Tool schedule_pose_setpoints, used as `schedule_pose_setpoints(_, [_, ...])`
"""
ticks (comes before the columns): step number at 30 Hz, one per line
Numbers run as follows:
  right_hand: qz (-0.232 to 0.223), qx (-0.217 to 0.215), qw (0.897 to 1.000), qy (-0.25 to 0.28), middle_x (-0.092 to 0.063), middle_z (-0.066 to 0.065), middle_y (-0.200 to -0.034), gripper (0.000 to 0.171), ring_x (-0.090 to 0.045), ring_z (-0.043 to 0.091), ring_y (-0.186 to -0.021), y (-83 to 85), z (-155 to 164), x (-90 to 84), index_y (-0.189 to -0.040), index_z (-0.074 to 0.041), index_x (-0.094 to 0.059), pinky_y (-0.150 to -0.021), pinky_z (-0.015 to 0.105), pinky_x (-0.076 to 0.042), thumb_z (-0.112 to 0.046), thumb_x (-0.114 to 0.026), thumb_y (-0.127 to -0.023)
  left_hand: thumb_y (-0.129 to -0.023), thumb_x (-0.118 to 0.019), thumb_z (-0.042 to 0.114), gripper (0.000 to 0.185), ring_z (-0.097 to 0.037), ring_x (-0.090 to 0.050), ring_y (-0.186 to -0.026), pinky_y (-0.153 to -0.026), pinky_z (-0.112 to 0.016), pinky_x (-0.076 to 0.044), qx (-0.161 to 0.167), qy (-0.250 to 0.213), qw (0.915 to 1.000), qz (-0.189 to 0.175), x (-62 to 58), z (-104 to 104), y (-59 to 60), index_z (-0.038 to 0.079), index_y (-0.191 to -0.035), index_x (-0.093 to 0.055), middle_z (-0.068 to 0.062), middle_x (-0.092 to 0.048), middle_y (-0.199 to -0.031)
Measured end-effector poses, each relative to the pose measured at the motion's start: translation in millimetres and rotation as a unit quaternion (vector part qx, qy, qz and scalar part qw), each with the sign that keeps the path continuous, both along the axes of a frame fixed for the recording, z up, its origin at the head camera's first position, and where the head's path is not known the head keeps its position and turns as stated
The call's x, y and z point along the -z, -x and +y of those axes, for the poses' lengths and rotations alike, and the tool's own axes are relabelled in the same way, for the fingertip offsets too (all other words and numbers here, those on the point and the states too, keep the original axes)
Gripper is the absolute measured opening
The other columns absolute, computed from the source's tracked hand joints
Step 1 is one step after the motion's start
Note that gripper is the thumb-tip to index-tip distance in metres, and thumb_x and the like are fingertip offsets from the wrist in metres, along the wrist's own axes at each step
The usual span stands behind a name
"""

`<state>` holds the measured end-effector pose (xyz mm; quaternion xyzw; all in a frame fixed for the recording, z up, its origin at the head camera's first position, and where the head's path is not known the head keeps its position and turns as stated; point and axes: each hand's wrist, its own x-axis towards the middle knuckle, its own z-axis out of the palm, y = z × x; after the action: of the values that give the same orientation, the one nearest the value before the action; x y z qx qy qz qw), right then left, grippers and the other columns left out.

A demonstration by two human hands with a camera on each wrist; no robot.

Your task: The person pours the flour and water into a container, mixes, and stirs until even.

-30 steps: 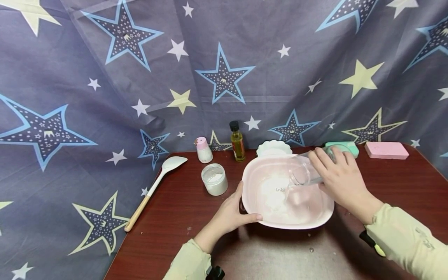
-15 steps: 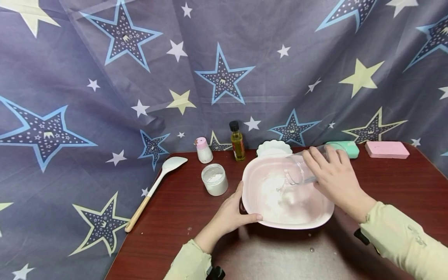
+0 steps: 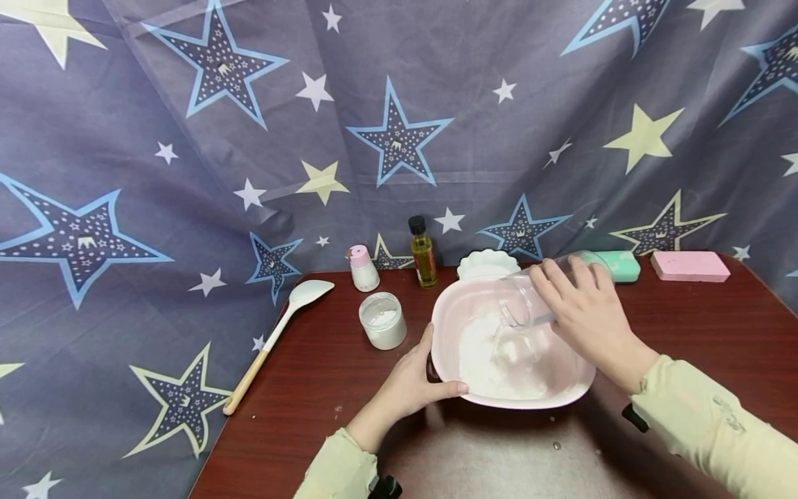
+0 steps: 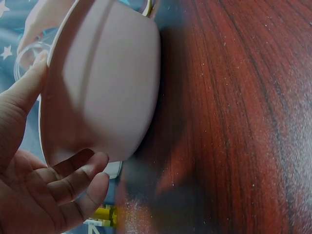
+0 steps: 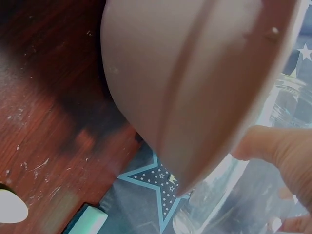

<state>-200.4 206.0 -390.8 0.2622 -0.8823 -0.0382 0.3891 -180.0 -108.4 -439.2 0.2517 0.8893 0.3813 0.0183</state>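
A pink bowl (image 3: 449, 312) with white powder and clear liquid in it sits on the dark wooden table (image 3: 324, 374). My left hand (image 3: 416, 378) grips the bowl's near left rim, thumb on top; the left wrist view shows the fingers (image 4: 80, 178) under the bowl's outer wall (image 4: 105, 83). My right hand (image 3: 582, 315) holds a clear glass cup (image 3: 520, 301) tipped over the bowl, mouth down and to the left. The right wrist view shows the bowl's underside (image 5: 185, 78) and the glass (image 5: 287, 105) past the fingers (image 5: 278, 151).
Left of the bowl stand a small white jar of powder (image 3: 382, 320), a pink-capped bottle (image 3: 362, 267) and an oil bottle (image 3: 422, 252). A white spatula with a wooden handle (image 3: 274, 333) lies at the left edge. A white scalloped dish (image 3: 488, 263), a green block (image 3: 614, 265) and a pink block (image 3: 688, 266) sit at the back.
The right hand has moved the glass left and tipped it further over the bowl. More liquid lies on the powder. The left hand has stayed on the rim.
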Motion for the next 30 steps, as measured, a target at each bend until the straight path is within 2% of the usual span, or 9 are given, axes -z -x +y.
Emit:
schedule_pose_setpoints(5, [0.015,0.004,1.0,0.001,-0.052,0.021,-0.12,0.071,-0.046,0.051,-0.108,1.3,-2.8,-1.3,-0.126,-0.001,-0.049,-0.081,0.059,-0.035,-0.005,-0.072,-0.059,-0.071,-0.084,0.048,0.114,-0.017,-0.059,-0.088,-0.076,-0.026,-0.047,0.005,-0.005,1.0,0.001,1.2,0.2,0.7,0.008,-0.156,-0.019,-0.002,-0.06,-0.107])
schedule_pose_setpoints(11, [0.014,0.014,1.0,0.0,-0.05,0.021,-0.118,0.062,-0.046,0.051,-0.108,2.0,-4.6,-2.6,-0.126,-0.001,-0.049,-0.077,0.059,-0.035,-0.002,-0.064,-0.066,-0.071,-0.084,0.048,0.115,-0.023,-0.06,-0.088,-0.075,-0.026,-0.047,0.004,-0.004,1.0,-0.002,1.9,0.4,1.2,0.007,-0.156,-0.018,-0.002,-0.059,-0.105])
schedule_pose_setpoints(25, [0.005,0.035,0.999,0.002,-0.048,0.022,-0.117,0.059,-0.044,0.051,-0.107,1.4,-2.4,-4.3,-0.125,0.0,-0.048,-0.076,0.061,-0.035,-0.001,-0.065,-0.069,-0.071,-0.084,0.048,0.116,-0.024,-0.061,-0.087,-0.073,-0.025,-0.047,-0.001,-0.001,0.9999,-0.013,1.6,0.0,0.9,0.007,-0.156,-0.017,0.0,-0.058,-0.102])
schedule_pose_setpoints(30, [-0.008,0.048,0.999,-0.002,-0.048,0.023,-0.117,0.045,-0.043,0.052,-0.108,0.1,-1.8,-5.8,-0.126,0.002,-0.047,-0.077,0.062,-0.034,-0.002,-0.047,-0.081,-0.071,-0.084,0.047,0.116,-0.022,-0.061,-0.083,-0.071,-0.024,-0.047,0.001,-0.006,0.9999,-0.013,3.3,-0.7,2.0,0.007,-0.156,-0.017,0.001,-0.058,-0.098])
